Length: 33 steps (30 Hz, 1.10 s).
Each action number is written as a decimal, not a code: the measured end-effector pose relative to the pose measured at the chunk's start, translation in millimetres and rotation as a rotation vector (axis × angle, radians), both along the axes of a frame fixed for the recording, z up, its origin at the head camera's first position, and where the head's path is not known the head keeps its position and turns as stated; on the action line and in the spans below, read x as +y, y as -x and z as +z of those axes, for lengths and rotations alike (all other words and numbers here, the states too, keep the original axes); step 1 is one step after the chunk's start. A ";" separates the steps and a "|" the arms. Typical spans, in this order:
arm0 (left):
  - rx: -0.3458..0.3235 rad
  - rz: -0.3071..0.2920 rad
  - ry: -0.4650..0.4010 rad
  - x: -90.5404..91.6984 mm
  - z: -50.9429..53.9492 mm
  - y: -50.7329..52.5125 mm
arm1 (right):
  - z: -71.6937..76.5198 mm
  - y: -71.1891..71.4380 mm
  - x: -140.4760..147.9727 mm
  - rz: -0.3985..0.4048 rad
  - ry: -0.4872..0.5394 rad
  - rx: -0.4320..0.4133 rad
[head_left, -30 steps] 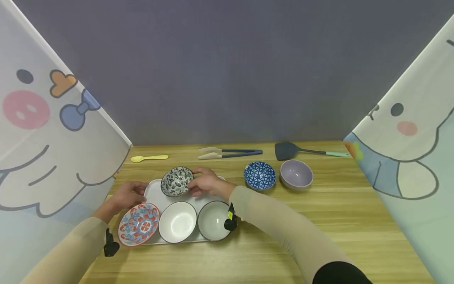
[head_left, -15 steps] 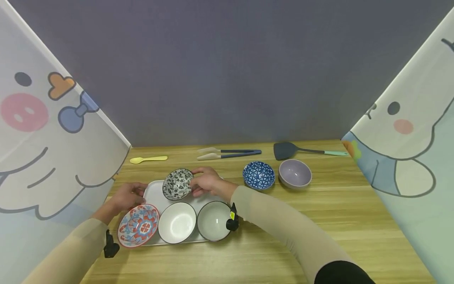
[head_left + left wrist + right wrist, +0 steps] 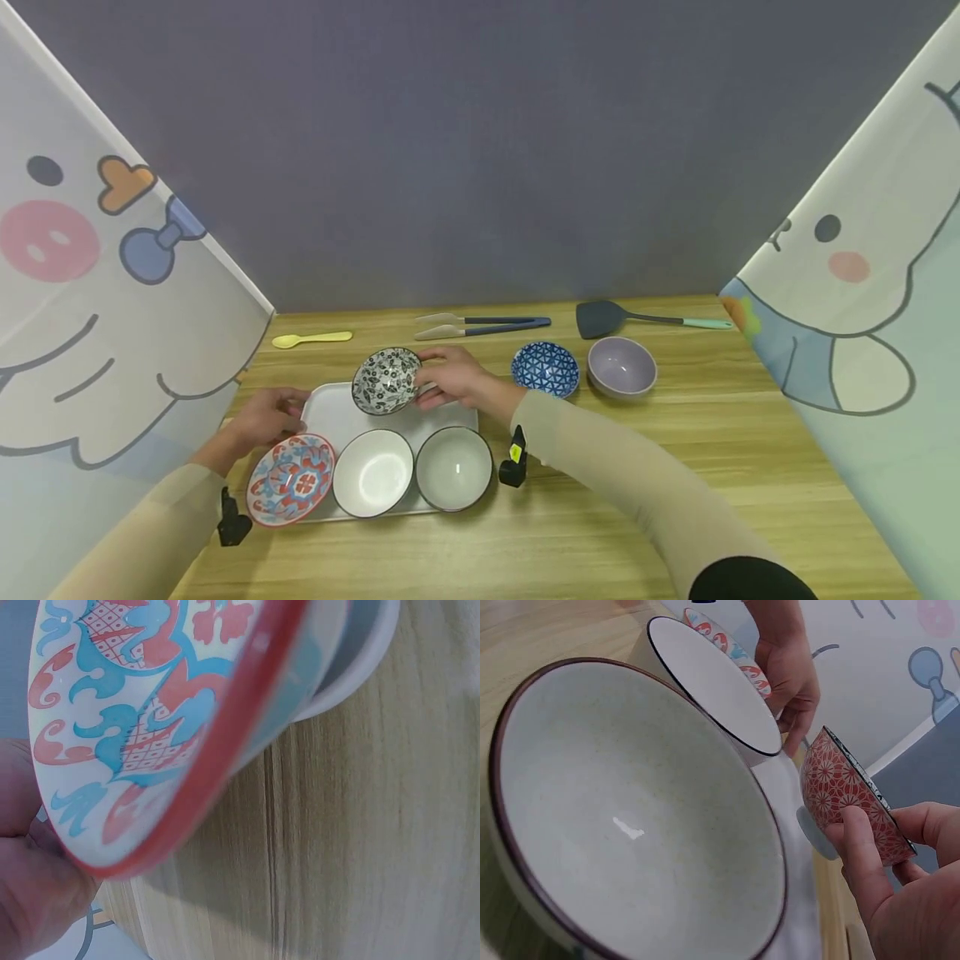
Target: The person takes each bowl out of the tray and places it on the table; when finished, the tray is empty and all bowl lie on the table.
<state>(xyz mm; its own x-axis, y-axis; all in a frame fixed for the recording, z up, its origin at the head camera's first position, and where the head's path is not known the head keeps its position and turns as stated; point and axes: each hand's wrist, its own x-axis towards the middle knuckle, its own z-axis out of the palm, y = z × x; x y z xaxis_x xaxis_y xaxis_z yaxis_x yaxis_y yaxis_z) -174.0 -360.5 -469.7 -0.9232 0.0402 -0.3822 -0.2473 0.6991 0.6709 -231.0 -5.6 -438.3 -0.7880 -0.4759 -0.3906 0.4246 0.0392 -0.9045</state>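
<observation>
The white tray point(image 3: 337, 412) lies between the hands, the left hand point(image 3: 266, 415) bent at its edge — whether gripping, one cannot tell. On the near side of both hands stand the grey bowl point(image 3: 454, 468), white bowl point(image 3: 373, 473) and red-patterned bowl point(image 3: 291, 480). The smaller floral bowl point(image 3: 386, 382), tilted over the tray, is pinched by the right hand point(image 3: 452, 375) — best levelled gently, clear of neighbouring rims.

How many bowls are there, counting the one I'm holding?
6: the red-rimmed bowl, white bowl and grey bowl in a row along the tray; the floral bowl in the right hand; the blue bowl and purple bowl farther right.
</observation>
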 end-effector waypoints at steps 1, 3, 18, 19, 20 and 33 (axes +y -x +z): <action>-0.003 0.000 -0.001 -0.4 0.1 -0.6 | 1.6 0.0 2.5 -0.001 0.002 -0.004; -0.007 0.004 -0.007 -1.2 0.2 -1.8 | 5.5 -0.4 7.6 -0.004 0.004 -0.013; 0.001 -0.022 -0.039 -5.0 -0.5 -6.3 | 33.0 -7.9 61.2 -0.040 0.025 -0.023; 0.004 -0.024 -0.033 -4.8 -0.7 -5.9 | 34.2 -8.4 66.3 -0.045 0.024 -0.025; 0.008 -0.029 -0.027 -4.6 -0.7 -5.6 | 35.4 -9.0 71.4 -0.052 0.025 -0.027; 0.035 -0.042 -0.014 -4.2 1.0 -4.6 | 39.1 -9.1 140.0 -0.122 0.039 -0.003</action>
<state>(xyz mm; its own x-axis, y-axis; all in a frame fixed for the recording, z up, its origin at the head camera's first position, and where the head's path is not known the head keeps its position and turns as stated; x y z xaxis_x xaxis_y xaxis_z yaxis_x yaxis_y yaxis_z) -169.4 -364.7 -468.7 -0.9335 0.0844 -0.3486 -0.1939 0.6988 0.6885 -221.9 134.4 -399.2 -0.8398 -0.3913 -0.3763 0.4269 -0.0477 -0.9030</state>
